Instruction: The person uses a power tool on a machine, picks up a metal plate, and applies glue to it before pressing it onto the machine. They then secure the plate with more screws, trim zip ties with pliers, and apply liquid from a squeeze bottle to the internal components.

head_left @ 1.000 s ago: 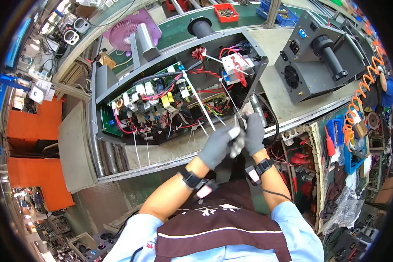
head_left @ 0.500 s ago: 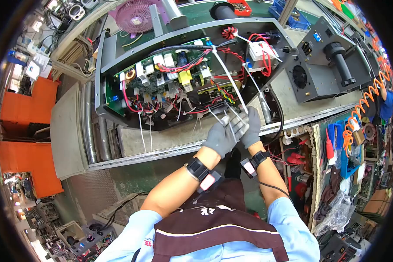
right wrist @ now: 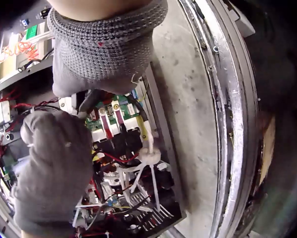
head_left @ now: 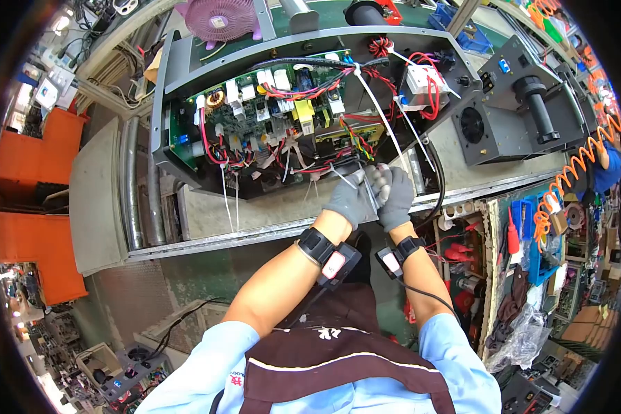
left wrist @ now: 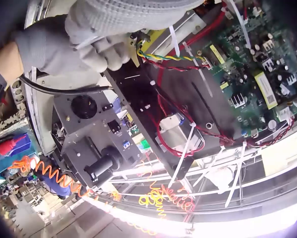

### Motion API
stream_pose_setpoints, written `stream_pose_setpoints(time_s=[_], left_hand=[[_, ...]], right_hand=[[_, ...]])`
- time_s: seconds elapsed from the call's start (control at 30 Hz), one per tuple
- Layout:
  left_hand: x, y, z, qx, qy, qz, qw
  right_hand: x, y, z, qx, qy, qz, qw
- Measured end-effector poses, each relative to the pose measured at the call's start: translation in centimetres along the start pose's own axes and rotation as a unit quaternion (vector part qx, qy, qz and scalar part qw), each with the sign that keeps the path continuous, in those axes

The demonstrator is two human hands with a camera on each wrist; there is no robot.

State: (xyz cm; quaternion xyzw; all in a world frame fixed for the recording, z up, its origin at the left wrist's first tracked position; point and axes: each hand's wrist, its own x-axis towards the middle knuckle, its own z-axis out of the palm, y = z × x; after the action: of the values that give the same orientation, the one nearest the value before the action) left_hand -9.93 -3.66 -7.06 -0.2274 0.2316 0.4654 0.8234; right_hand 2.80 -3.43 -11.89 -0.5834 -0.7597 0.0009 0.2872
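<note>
A person in a dark apron (head_left: 345, 362) and pale blue sleeves (head_left: 234, 345) wears a black strap (head_left: 315, 245) on each wrist. Past the straps, both gloved hands meet at the near edge of an open dark metal box (head_left: 160, 124). The left hand (head_left: 348, 200) has its fingers bent inward, just beside the right hand (head_left: 395, 199), whose fingers are curled. A thin white tie (head_left: 369, 193) runs between them; which fingers, if any, pinch it cannot be told.

The box lies on the surface (head_left: 269, 214), in front of the person. Inside are a green circuit board (head_left: 181, 130), bundled wires and, toward the right end, a white block (head_left: 421, 83) with red wires. A longer white tie (head_left: 383, 114) slants across the box toward the right hand.

Farther off stand a second dark box (head_left: 504, 148) to the right and a purple fan (head_left: 219, 21) behind.
</note>
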Motion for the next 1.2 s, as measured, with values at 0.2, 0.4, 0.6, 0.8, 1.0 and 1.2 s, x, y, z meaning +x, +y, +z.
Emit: stream_pose_setpoints(time_s=[0.2,0.4,0.6,0.8,1.0,1.2], left_hand=[[-1.7,0.8,-1.0,0.206,0.090,0.049,0.973],[-7.1,3.5,-3.5,0.227,0.053,0.004,0.972],[-5.7,2.8,-0.2,0.157,-0.028,-0.023,0.987],[-4.6,2.8,-1.8,0.123,-0.043,-0.010,0.991],[-5.0,2.6,-2.1,0.243,-0.005,0.042,0.969],[-6.4,2.9,-4.1,0.450,0.014,0.087,0.889]], right_hand=[[-0.8,-0.9,-1.0,0.069,-0.125,0.037,0.989],[-1.6,-4.4,-0.9,0.115,-0.117,-0.005,0.986],[-1.3,-5.8,0.8,0.068,-0.116,-0.008,0.991],[-2.3,-5.6,-0.3,0.080,-0.092,0.031,0.992],[-1.7,-6.1,0.5,0.126,-0.078,0.037,0.988],[-4.0,-4.9,0.0,0.172,-0.149,0.093,0.969]])
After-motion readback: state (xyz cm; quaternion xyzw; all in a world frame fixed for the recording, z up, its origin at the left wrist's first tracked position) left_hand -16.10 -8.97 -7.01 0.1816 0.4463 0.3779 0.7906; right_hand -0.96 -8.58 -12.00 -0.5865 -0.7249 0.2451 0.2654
